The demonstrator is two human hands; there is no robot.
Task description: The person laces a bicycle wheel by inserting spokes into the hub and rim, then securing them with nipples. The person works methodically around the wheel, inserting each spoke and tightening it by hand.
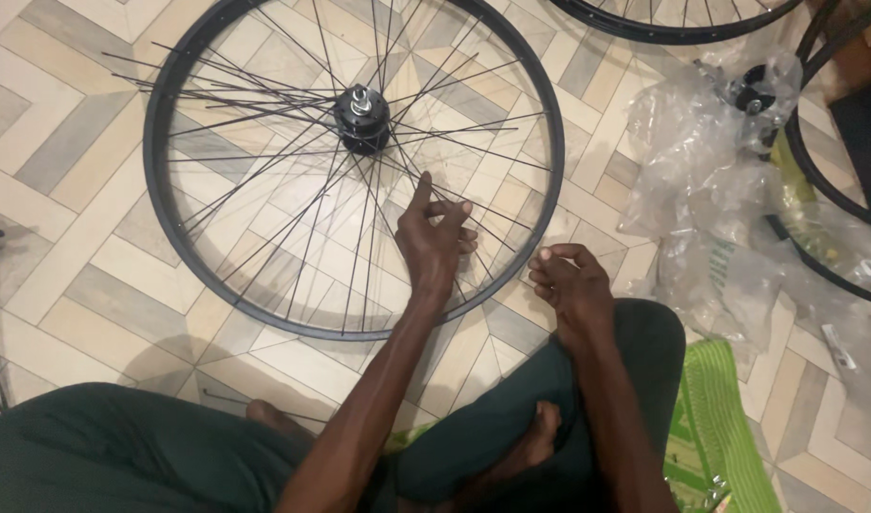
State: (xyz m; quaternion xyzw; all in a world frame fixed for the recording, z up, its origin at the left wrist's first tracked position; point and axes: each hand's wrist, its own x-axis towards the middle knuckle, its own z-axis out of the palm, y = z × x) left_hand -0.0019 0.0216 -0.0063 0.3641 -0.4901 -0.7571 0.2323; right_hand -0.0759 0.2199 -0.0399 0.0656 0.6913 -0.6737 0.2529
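The left hand pinches thin spokes of the black bicycle wheel lying flat on the tiled floor, while the right hand rests loosely curled, holding nothing, on the knee.

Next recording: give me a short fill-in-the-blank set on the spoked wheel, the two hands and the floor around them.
1. The left hand pinches thin metal ____ of the black bicycle wheel rim.
2. The black hub sits at the wheel's ____.
3. The right hand rests curled, holding ____.
4. Crumpled clear plastic wrapping lies to the wheel's ____.

Missing words: spokes; centre; nothing; right
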